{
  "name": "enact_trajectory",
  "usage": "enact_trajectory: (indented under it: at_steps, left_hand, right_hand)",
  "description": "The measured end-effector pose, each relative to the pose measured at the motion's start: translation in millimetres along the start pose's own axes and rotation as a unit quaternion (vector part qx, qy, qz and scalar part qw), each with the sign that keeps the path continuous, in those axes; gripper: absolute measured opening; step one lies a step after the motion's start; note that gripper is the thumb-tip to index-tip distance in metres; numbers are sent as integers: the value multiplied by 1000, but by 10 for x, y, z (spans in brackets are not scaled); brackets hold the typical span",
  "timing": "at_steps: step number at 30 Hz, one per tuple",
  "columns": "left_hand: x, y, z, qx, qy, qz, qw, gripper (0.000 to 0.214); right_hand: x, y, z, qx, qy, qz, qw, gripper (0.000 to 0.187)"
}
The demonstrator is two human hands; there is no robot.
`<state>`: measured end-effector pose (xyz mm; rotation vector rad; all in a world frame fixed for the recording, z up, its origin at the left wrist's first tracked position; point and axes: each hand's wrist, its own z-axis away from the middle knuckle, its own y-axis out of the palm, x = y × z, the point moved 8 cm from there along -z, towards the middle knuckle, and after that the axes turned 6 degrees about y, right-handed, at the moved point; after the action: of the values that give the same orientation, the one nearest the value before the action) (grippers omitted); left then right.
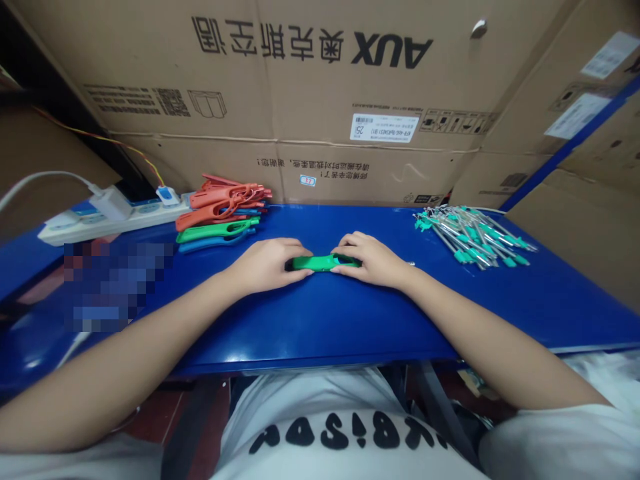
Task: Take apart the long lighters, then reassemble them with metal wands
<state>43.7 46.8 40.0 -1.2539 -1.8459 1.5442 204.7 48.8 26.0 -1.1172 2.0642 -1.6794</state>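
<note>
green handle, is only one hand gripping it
No, the left hand grips one end of the green handle and the right hand grips the other.

The green plastic lighter handle is slim and elongated, with an opening toward its right end. It is held crosswise at the blue tabletop, left hand and right hand gripping opposite ends.

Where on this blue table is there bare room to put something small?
Behind the held green casing, between the casing pile and metal rods, up to the cardboard; also in front, between the forearms, to the near edge of the table. Crowded: the left, by the power strip.
</note>
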Motion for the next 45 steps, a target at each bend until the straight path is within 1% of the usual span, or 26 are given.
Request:
enact_trajectory:
  at_steps: [7,14,17,20,22,25,29,33,36,40,43,45]
  left_hand:
    - [6,44,1,10,-7,-18,1000,28]
    - [32,59,-1,6,-27,7,1000,28]
    - [0,66,-2,11,-24,-12,1000,26]
    - [-29,75,-3,16,-20,-50,998,27]
    - [-36,69,-5,8,-15,-63,998,30]
    - [-44,56,-10,-12,2,-44,999,32]
    - [-63,54,-17,-25,21,-12,999,38]
    - [-80,-3,-19,-52,38,13,998,38]
    - [-44,-73,-20,-60,43,-3,997,37]
    - [47,-155,-13,-64,34,-44,996,38]
    - [78,-161,0,-71,30,-48,996,39]
    - [73,-146,11,-78,26,-40,996,38]
  right_hand:
    - [-17,-9,5,10,6,-15,1000,39]
    - [-54,12,8,8,13,-6,1000,42]
    - [-44,26,12,17,24,18,999,42]
    - [21,23,24,38,17,70,997,42]
    - [66,4,34,52,4,94,994,41]
    - [75,-49,42,57,-6,98,993,33]
    - [32,-103,43,37,-10,82,996,34]
    - [46,-154,39,4,-18,70,997,34]
    - [30,-206,27,-8,-4,53,999,33]
    - [-73,-303,29,-24,23,30,999,27]
    - [-111,-374,45,-41,26,43,998,22]
    - [-87,-405,53,-48,23,60,997,20]
